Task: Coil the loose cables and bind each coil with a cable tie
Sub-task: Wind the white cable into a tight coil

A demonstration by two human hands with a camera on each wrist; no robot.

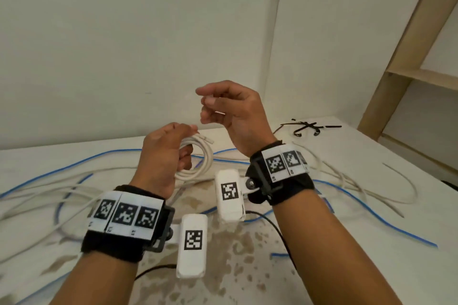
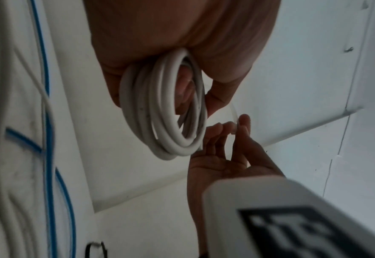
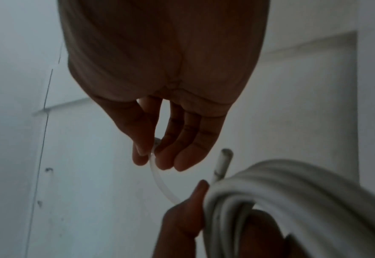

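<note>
Item: coil of off-white round-jacketed cable (image 1: 198, 161), several smooth turns stacked into a ring, one blunt cut end (image 3: 222, 163) standing out past the bundle. Held above the table by the left hand (image 1: 163, 158), fingers curled through and around the turns.

Item: translucent flexible plastic cable tie (image 3: 159, 181), thin flat strip, bowed in an arc between the two hands. Right hand (image 1: 233, 106) pinches its upper end between thumb and fingertips (image 3: 164, 160), the remaining fingers loosely extended; the lower end disappears behind the left thumb (image 3: 190, 206) against the coil. Whether it already passes around the turns cannot be told.

Item: loose cables, off-white (image 1: 49, 193) and blue (image 1: 64, 168), long slack strands sprawled and crossing on the white table (image 1: 371, 156), whose surface is blotched with brown worn patches. Uncoiled.

Item: black cable ties (image 1: 307, 127), small stiff tangle near the far right corner of the table, well apart from the hands.

Hazards, as judged:
- Springy jacket; any slackening of the left grip would likely let the turns fan open and the ring lose shape.
- Protruding cut end may stay outside the tie, leaving a stray tail.
- Tie is slick and nearly clear, hard to see against the pale wall; the pinch could slip, or the tip miss the head slot.
- Tightening off-centre could catch only some turns.
</note>
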